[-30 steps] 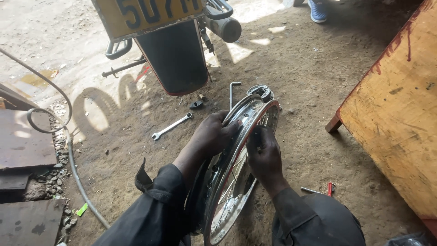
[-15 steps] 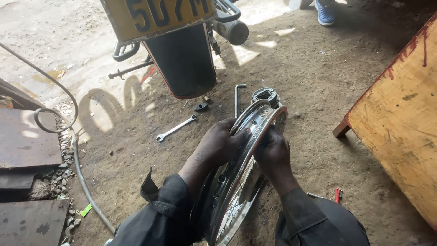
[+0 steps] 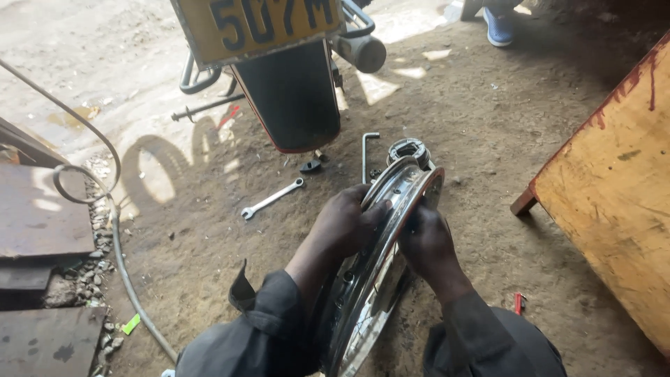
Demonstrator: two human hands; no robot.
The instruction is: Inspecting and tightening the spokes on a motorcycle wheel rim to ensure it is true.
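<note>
Yellow plate [image 3: 258, 24] above gripped rim [image 3: 391, 230]

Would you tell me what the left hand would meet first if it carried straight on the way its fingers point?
The left hand already rests on the chrome wheel rim, fingers pointing rightward across it; likely next is the right hand, though depth is unclear.

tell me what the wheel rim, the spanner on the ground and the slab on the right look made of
Wheel rim: likely chromed steel, mirror-bright with reflections.
Spanner: plain silver metal, dull shine.
Slab: seemingly wood or board, matte yellowish face, red-stained edge.
</note>
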